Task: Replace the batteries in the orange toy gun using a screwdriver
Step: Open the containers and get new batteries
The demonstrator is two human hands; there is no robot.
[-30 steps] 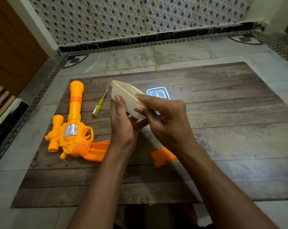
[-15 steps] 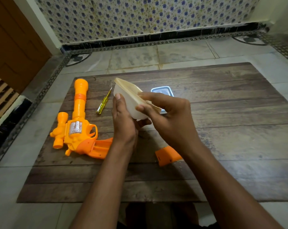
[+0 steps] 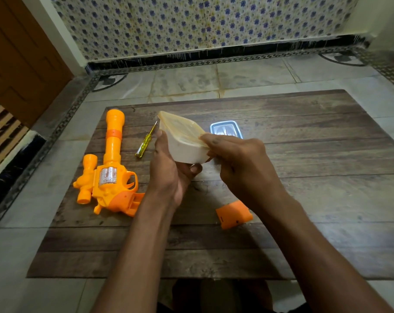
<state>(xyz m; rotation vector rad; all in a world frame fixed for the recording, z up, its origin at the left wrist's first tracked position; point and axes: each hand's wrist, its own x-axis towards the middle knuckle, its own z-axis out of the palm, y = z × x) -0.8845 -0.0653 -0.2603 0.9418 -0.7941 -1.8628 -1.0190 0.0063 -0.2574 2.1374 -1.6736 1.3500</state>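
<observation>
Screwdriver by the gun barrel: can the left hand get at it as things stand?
Probably not yet. The screwdriver lies uncovered just left of the left hand, but that hand's grip is full with the white lidded container, which it would have to put down first.

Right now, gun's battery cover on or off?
Off. The orange battery cover lies on the mat, apart from the toy gun, whose grip is open.
</observation>
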